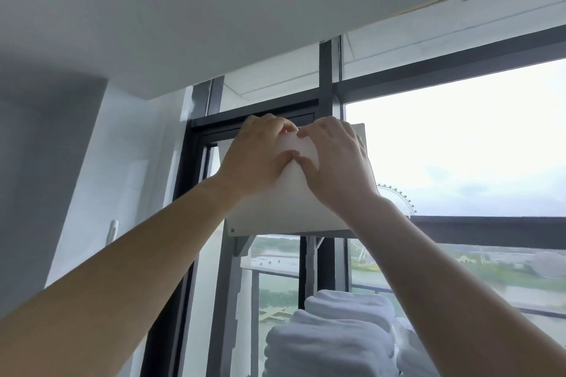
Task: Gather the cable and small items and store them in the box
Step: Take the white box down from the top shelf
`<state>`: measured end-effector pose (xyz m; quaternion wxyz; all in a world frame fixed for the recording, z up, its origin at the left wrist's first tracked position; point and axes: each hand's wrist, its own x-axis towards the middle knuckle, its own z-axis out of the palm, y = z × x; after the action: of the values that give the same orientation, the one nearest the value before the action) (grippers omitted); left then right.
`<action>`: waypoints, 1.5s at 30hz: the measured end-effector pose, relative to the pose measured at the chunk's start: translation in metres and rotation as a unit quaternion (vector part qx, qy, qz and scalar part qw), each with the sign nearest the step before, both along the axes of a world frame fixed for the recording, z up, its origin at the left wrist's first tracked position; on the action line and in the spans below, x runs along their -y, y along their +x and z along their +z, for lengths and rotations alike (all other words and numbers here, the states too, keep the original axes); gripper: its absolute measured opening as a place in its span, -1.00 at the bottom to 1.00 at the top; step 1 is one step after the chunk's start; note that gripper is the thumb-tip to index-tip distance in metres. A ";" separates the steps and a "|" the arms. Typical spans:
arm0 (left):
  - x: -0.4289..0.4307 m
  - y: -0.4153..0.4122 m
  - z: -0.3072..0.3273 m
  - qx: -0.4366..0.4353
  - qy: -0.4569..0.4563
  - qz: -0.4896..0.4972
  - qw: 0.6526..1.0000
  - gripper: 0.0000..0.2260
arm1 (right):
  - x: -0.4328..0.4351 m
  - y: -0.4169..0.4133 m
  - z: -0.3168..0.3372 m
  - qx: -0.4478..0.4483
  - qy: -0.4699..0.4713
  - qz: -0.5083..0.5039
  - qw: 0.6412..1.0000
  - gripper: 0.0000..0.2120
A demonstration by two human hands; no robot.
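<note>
No readable text anywhere; only a small dark square mark on the white box (288,208), too small to read.

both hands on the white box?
Touching. Head view: left hand and right hand lie pressed flat against the white box, held up overhead.

i hold the white box (286,208) up before the window (459,144), my left hand (257,159) and right hand (333,162) pressing on its top.
</note>
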<state>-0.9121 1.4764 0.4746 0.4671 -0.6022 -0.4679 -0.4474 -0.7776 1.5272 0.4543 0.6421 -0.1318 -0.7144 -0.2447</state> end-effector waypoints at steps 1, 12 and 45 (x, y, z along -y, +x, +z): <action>0.008 0.004 -0.007 -0.011 0.009 0.033 0.999 -0.68 | 0.008 0.005 -0.006 0.001 0.002 0.005 1.000 -0.73; 0.103 0.054 -0.111 0.061 -0.031 -0.009 0.998 -0.80 | 0.086 0.049 -0.079 0.052 0.018 0.013 0.998 -0.67; 0.281 0.291 -0.317 -0.013 -0.140 -0.091 0.986 -0.86 | 0.286 0.319 -0.307 0.038 -0.199 -0.042 0.978 -0.78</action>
<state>-0.6208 1.1957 0.1577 0.3415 -0.7073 -0.4635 -0.4101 -0.4588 1.2412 0.1473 0.5644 -0.2771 -0.7668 -0.1291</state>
